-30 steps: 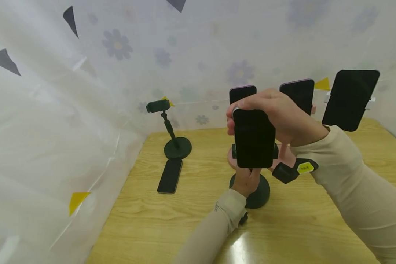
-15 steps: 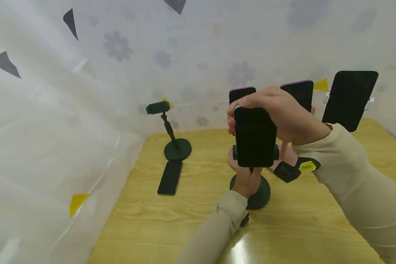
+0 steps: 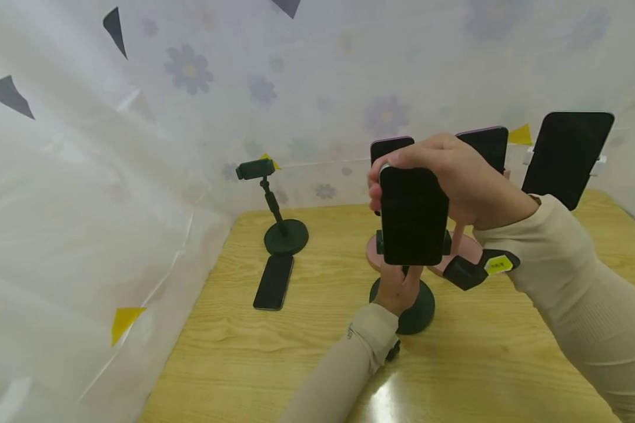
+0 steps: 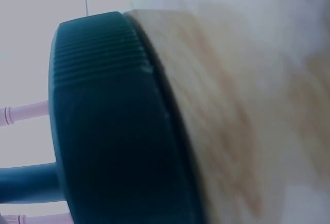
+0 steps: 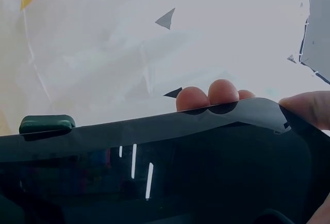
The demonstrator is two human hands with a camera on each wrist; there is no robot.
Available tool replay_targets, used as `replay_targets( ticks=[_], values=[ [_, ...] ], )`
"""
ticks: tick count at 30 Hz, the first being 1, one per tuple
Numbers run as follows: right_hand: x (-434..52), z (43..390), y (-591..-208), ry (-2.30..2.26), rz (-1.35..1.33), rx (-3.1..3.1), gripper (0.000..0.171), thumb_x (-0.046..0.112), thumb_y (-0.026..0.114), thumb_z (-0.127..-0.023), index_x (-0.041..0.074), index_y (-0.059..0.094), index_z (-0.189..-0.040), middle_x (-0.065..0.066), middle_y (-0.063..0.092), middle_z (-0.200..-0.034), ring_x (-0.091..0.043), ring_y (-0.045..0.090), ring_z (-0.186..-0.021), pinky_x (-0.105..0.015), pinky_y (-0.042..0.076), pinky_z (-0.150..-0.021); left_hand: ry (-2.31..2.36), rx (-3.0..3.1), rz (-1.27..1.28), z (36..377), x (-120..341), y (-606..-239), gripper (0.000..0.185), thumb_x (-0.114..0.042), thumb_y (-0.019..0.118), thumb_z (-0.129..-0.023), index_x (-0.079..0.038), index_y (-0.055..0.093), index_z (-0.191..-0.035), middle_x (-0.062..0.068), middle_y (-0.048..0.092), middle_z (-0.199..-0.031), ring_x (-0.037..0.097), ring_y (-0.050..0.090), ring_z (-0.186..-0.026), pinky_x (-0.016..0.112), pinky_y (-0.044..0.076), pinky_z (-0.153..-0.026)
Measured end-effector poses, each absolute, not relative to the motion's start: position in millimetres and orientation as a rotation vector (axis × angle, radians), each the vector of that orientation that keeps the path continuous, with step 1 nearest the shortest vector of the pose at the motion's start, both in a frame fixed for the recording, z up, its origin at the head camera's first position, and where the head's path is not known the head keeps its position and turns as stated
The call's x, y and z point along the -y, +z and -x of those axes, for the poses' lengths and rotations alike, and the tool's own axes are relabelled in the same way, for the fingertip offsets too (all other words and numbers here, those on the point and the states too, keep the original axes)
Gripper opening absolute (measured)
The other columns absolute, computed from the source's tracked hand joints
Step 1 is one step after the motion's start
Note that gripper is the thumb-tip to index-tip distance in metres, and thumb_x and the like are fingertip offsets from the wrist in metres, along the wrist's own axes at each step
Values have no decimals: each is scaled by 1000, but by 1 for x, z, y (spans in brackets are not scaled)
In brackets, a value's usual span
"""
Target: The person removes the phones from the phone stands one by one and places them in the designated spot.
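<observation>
Left wrist view alone shows the ribbed rim of the dark green stand base [image 4: 118, 131] on the wood-grain desk [image 4: 227, 131]. Head view: right hand [image 3: 455, 182] arches over the glossy black phone [image 3: 414, 216], fingers curled round its top edge, upright above the base. Left hand [image 3: 398, 289] grips the stand's stem beneath.

Spare phone [image 3: 273, 282] flat on table [image 3: 508, 364]; empty green stand [image 3: 280, 226] behind.

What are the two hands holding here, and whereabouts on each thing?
The right hand grips a black phone by its top edge. The left hand holds the dark green stand under it, low on its post.
</observation>
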State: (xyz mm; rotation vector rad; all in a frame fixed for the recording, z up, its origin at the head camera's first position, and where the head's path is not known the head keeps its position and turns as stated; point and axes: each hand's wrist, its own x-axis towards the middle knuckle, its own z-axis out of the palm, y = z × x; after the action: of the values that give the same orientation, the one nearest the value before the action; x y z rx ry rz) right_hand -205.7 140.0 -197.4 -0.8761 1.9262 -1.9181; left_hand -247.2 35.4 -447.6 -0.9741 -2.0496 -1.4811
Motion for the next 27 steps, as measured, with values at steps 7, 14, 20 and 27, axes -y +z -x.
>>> replay_targets(
  ticks=[7, 14, 20, 27],
  values=[
    [-139, 205, -197, -1900, 847, -1963, 35, 23, 47, -105, -6, 66, -103, -10, 71, -91, -29, 70, -88, -41, 56, -88, -1485, 2010, 994, 245, -35, -449, 41, -40, 33, -108, -7, 57, -112, 7, 50, -73, 12, 50, -71, 17, 43, -79],
    [-136, 208, -196, -1891, 852, -1965, 35, 23, 48, -105, -5, 68, -102, -11, 72, -92, -30, 70, -89, -42, 56, -89, -1451, 2014, 987, 247, -32, -449, 48, -43, 30, -107, -8, 52, -131, 10, 60, -96, 18, 57, -99, 26, 46, -99],
    [-136, 209, -197, -1872, 842, -2000, 35, 24, 47, -105, -4, 68, -102, -11, 73, -92, -30, 71, -89, -40, 57, -88, -1453, 2036, 988, 248, -33, -453, 52, -46, 29, -107, -11, 46, -140, 10, 60, -103, 20, 56, -111, 29, 44, -106],
    [-140, 211, -197, -1907, 849, -1935, 33, 21, 46, -105, -4, 68, -103, -12, 72, -95, -27, 71, -90, -40, 57, -87, -1459, 2014, 1010, 250, -36, -454, 49, -47, 30, -106, -7, 55, -120, 5, 45, -68, 10, 50, -69, 17, 42, -80]
  ],
)
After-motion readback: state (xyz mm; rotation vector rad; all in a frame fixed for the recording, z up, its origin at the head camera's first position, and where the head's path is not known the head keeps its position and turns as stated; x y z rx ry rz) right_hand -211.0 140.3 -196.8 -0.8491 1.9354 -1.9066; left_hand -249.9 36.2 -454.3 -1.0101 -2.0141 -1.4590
